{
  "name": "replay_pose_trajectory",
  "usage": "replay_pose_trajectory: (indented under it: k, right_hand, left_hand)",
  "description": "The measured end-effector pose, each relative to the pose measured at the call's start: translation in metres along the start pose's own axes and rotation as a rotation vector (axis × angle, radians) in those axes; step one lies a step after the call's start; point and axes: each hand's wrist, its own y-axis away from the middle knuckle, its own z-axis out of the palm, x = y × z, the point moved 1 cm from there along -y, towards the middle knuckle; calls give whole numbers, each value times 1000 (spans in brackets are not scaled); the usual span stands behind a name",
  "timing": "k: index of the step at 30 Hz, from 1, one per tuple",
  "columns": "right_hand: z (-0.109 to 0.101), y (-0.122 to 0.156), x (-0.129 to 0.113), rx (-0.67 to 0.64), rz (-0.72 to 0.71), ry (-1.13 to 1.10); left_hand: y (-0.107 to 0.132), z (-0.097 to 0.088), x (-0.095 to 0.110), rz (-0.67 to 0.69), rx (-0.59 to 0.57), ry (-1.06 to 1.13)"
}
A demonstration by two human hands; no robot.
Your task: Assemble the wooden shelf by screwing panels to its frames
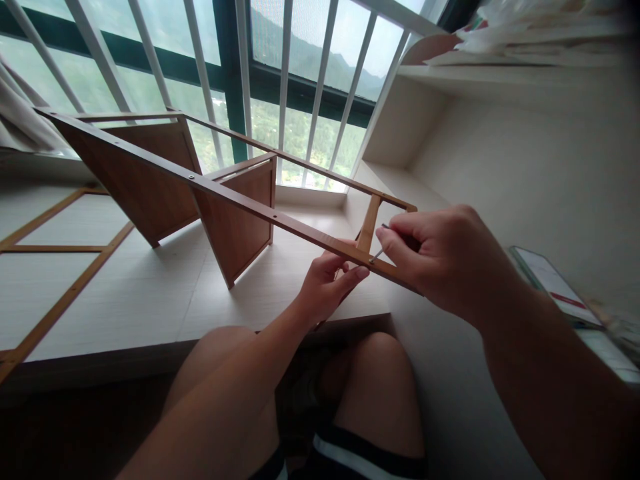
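Note:
A brown wooden rack frame stands tilted on the pale ledge, its long near rail [305,233] running from the upper left down toward me. Wooden panels [245,213] join this rail to a far rail [320,170]. My left hand [325,283] is closed around the near rail close to its right end, thumb along the edge. My right hand [445,250] pinches a thin metal hex key [378,254], whose tip meets a bolt in the rail beside a short crosspiece [369,223]. Part of the key is hidden by my fingers.
Another wooden frame [70,303] lies on the ledge [175,300] at left. White bars [285,87] and a window rise behind. A shelf unit [500,153] walls the right side, with a phone-like device [555,287] beside my right forearm. My knees are below the ledge's edge.

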Motion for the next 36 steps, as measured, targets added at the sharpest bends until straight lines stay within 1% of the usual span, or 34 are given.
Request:
replay_pose_trajectory:
  k: [4, 6, 11, 15, 20, 27, 30, 33, 36]
  right_hand:
    - [-3, 1, -4, 69, 36, 26]
    - [-7, 1, -2, 81, 11, 17]
    - [-12, -1, 7, -35, -122, -30]
    - [-8, 0, 13, -65, -137, -25]
    - [-4, 0, 13, -96, -167, -48]
    - [-8, -1, 10, -160, -195, -95]
    - [-8, -2, 10, -159, -208, -98]
    - [-7, -3, 11, -133, -221, -55]
    - [-6, -4, 10, -115, -186, -22]
  left_hand:
    - [0, 0, 0, -2, -2, -8]
    - [0, 0, 0, -5, 5, -11]
    - [0, 0, 0, 1, 16, -35]
    - [-1, 0, 1, 6, 7, -41]
    - [-1, 0, 1, 5, 3, -25]
    - [0, -1, -1, 17, 7, -25]
    - [0, -1, -1, 12, 2, -29]
    - [0, 0, -2, 2, 4, -26]
    - [1, 0, -2, -2, 15, -14]
